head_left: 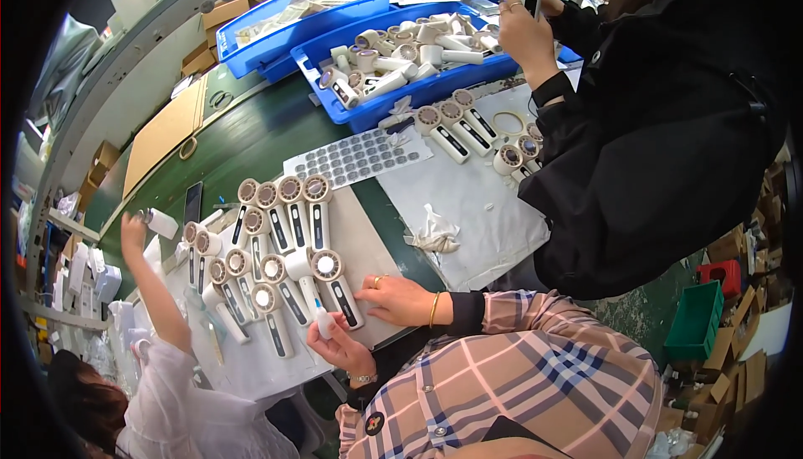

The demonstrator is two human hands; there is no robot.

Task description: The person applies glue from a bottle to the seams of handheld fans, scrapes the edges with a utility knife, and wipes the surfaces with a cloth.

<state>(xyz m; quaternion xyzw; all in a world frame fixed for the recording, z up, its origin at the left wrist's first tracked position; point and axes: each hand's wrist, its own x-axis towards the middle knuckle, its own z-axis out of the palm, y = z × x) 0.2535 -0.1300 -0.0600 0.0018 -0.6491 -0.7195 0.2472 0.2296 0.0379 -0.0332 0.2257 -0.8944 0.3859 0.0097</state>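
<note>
Left hand (339, 343) is curled shut around the white bottom end of a small fan (324, 323). It holds the fan just above the near edge of the tabletop (251, 137). Right hand (400, 300) lies flat and open just beside it. It holds nothing, and its fingertips touch the last fan in the rows of fans (276, 241).

These fans lie side by side on a white sheet (251, 367), with their round heads toward the far edge. The held fan looks light and hard, like smooth plastic, so it may slip. The long handle is likely the best place to grip it, not the round head with its thin grille.

Near the far edge stands a blue bin (418, 87) full of more fans. A grey sticker sheet (360, 156) lies in the middle of the tabletop.
</note>
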